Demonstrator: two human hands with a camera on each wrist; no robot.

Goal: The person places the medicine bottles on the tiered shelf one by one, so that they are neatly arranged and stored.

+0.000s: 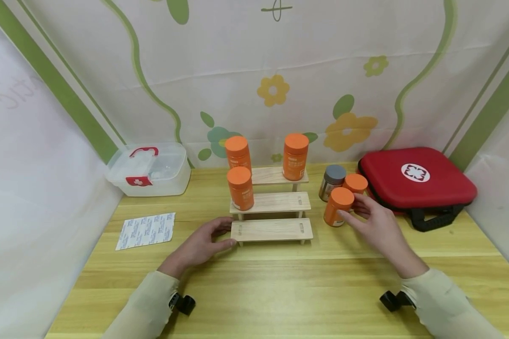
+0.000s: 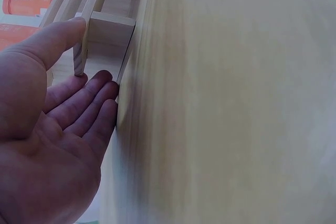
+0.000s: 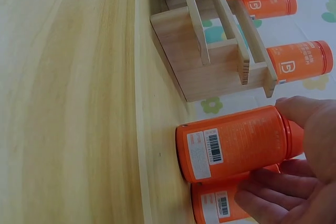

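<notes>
My left hand (image 1: 201,242) is at the left end of the three-step wooden rack (image 1: 271,230). In the left wrist view, its thumb lies along a board edge and its fairly straight fingertips (image 2: 107,88) reach the rack's end. With thumb and fingers on either side, my right hand (image 1: 375,223) holds an orange bottle (image 1: 338,207) upright on the table right of the rack. Behind it are a second orange bottle (image 1: 356,182), partly hidden, and a grey-capped bottle (image 1: 333,181). Orange bottles stand on the rack: two at the left (image 1: 241,190) and one at the back right (image 1: 295,157).
A red first-aid case (image 1: 390,179) with a black handle lies at the right. At the back left stands a clear plastic medical box (image 1: 169,176). A printed white packet (image 1: 146,230) lies left of my left hand. Patterned cloth (image 1: 220,61) rises behind the table.
</notes>
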